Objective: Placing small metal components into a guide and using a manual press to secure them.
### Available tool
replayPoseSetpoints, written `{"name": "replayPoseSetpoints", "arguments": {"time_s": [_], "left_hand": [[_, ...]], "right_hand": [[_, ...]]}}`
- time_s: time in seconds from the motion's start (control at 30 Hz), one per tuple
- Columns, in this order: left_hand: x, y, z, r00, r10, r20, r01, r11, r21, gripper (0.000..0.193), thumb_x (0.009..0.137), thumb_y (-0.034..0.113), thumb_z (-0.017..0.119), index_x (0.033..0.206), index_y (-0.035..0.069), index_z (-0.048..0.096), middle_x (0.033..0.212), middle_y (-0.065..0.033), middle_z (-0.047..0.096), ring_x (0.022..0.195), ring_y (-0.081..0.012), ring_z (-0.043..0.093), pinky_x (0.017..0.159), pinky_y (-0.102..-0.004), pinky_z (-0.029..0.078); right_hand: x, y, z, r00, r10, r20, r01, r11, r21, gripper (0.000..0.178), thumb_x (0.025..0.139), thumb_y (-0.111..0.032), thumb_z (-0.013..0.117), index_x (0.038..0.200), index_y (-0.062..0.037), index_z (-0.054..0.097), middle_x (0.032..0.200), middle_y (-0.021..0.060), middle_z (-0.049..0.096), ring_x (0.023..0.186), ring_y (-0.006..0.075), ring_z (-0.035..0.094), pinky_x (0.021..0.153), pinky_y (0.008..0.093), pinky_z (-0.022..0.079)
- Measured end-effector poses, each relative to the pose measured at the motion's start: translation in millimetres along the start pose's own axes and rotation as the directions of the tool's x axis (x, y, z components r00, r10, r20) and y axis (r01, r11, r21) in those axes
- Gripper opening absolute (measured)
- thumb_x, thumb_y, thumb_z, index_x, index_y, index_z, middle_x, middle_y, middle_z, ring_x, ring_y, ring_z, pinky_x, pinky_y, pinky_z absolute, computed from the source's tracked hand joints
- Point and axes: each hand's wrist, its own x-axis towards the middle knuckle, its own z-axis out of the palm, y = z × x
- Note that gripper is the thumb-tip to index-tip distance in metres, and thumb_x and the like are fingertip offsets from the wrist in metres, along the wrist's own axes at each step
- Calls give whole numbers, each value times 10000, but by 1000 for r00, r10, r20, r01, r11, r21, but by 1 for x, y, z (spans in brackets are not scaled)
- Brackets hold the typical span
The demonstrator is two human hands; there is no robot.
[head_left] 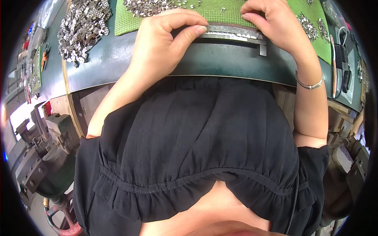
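Observation:
A narrow metal bar-like jig [232,33] lies at the front edge of a green textured mat [212,16], with a row of small shiny pieces along it. My left hand [167,37] is closed at the jig's left end, thumb and forefinger pinched on it. Just above the jig's right part, my right hand [273,25] has thumb and forefinger drawn together over the mat. Whatever those right fingertips hold, if anything, is too small to make out. Behind my left hand sits a pile of small silvery metal pieces [147,7].
A larger heap of metal parts [84,29] lies on the dark bench [114,53] at left. More small pieces [308,27] lie on the mat's right side. A black device [343,65] sits at far right. Machines [55,157] flank me below the bench.

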Motion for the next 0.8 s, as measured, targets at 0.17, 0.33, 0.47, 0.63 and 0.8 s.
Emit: {"name": "replayPoseSetpoints", "arguments": {"time_s": [0.17,0.33,0.47,0.63,0.8], "left_hand": [[1,6,3,998,58,-9,-56,992,116,89,901,45,696,966,0,736,998,-101,752,942,-208,719,836,-303,545],[1,6,3,996,88,-12,-85,987,134,83,888,34,692,954,-1,728,991,-107,751,932,-219,723,828,-303,544],[0,5,3,994,112,-17,-108,983,147,67,878,19,692,933,-9,719,987,-101,750,918,-225,723,821,-303,544],[2,4,4,987,162,-5,-158,972,176,63,847,-6,706,909,-9,705,980,-110,742,898,-239,722,778,-312,557],[-3,-2,12,948,316,-42,-288,906,311,135,798,-4,748,926,18,712,993,-103,727,875,-254,712,754,-330,561]], "right_hand": [[-4,0,8,993,-56,-99,50,996,-70,87,807,-110,680,775,-29,674,805,102,637,863,301,620,805,411,429],[-3,3,12,983,-63,-175,57,997,-43,90,826,-75,662,791,6,643,796,141,619,804,311,621,752,417,455],[-19,-19,21,975,57,-216,20,939,342,56,843,-13,623,801,23,616,795,158,611,748,313,616,673,382,467],[-30,-24,28,978,-7,-211,96,905,414,29,868,19,612,850,38,600,860,125,615,735,244,586,680,336,455],[-28,-29,25,988,-31,-151,86,925,371,39,866,59,606,864,48,568,868,123,605,727,238,575,660,313,457]]}}
